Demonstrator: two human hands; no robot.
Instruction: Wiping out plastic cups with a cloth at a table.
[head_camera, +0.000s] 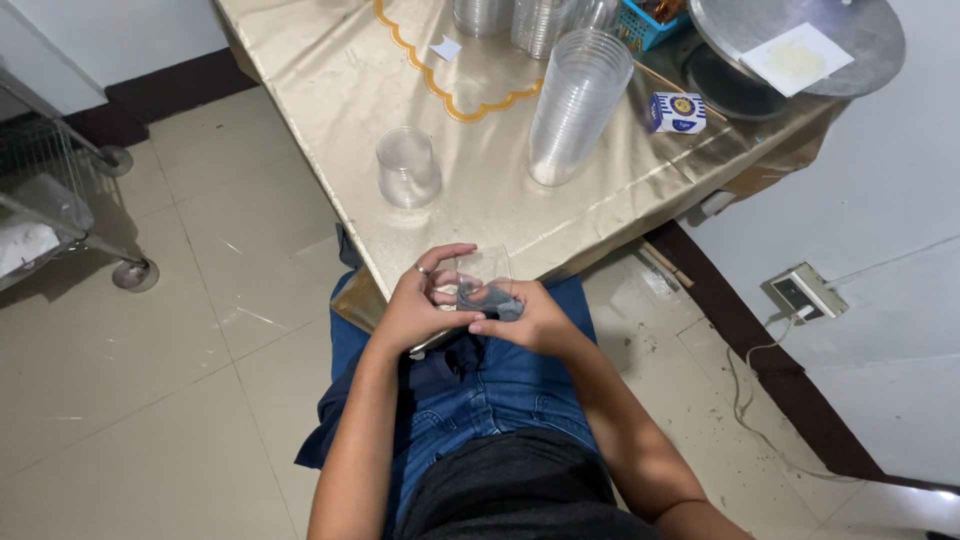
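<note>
A clear plastic cup (485, 272) is held over my lap, just in front of the table edge. My left hand (418, 302), with a ring on one finger, grips its left side, thumb up along the rim. My right hand (528, 318) holds the cup from the right and below, fingers curled under it. Both hands touch the cup and each other. On the gold tablecloth (330, 70) beyond my hands stand a single upturned clear cup (407, 167) and a tall leaning stack of clear cups (577, 105).
More cup stacks (530, 20) stand at the table's far side, with a blue basket (648, 22), a small blue and white box (676, 112) and a round metal turntable (800, 45). A wire cart (50, 190) stands left; a wall socket with cable (803, 292) is at the right.
</note>
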